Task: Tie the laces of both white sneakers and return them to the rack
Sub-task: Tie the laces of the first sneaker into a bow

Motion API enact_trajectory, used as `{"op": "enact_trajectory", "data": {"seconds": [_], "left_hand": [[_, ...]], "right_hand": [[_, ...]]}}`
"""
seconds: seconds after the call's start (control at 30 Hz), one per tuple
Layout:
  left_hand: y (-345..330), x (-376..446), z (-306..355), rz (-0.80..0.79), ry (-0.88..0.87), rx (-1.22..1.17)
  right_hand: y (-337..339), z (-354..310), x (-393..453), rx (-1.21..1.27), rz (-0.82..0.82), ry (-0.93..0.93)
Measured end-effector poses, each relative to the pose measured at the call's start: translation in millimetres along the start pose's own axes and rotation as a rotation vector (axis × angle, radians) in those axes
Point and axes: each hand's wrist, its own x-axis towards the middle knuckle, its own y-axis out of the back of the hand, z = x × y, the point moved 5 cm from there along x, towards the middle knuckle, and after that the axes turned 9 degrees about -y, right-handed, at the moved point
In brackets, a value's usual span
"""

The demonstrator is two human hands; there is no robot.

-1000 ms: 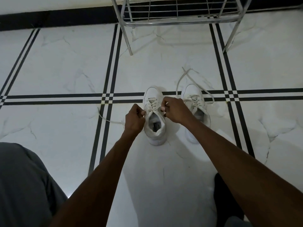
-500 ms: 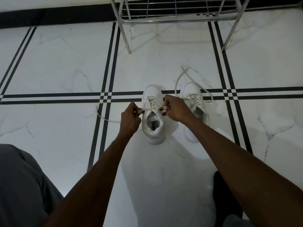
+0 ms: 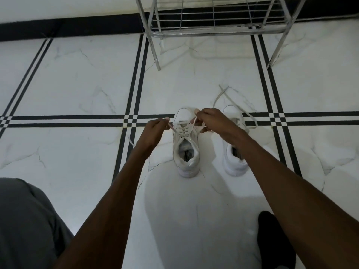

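Observation:
Two white sneakers stand side by side on the floor, toes pointing away from me. My left hand [image 3: 153, 133] pinches one lace end of the left sneaker [image 3: 186, 150] just left of its eyelets. Over that shoe's toe, my right hand [image 3: 210, 120] grips the other lace end, pulled taut across the tongue. Partly behind my right forearm, the right sneaker [image 3: 233, 158] has loose laces [image 3: 250, 117] trailing over the floor past its toe. The metal shoe rack [image 3: 213, 22] stands beyond both shoes, its lowest shelf bare.
White marble floor tiles with black double stripes [image 3: 136, 94] spread all around. The rack's two front legs [image 3: 156, 55] rest on the floor ahead of the shoes. My grey-clad knee [image 3: 25, 220] fills the lower left; a dark foot [image 3: 272, 235] sits lower right.
Both hands have moved forward over the left sneaker's laces, and the lace ends are now drawn out to each side. The sneakers have stayed in place.

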Motion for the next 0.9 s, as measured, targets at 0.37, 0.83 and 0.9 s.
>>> {"op": "enact_trajectory", "data": {"seconds": [0.37,0.83,0.9], "left_hand": [[-23.9,12.0,20.6,0.051,-0.059,-0.266],[-28.1,10.0,21.5,-0.067,-0.203,-0.016],[-28.4,10.5,21.5,-0.079,-0.231,0.019]], "right_hand": [[-13.8,-6.4,5.4,0.288,-0.034,0.052],[-16.7,2.9,8.0,0.192,0.094,-0.032],[-16.5,2.6,7.4,0.232,0.122,-0.065]]}}
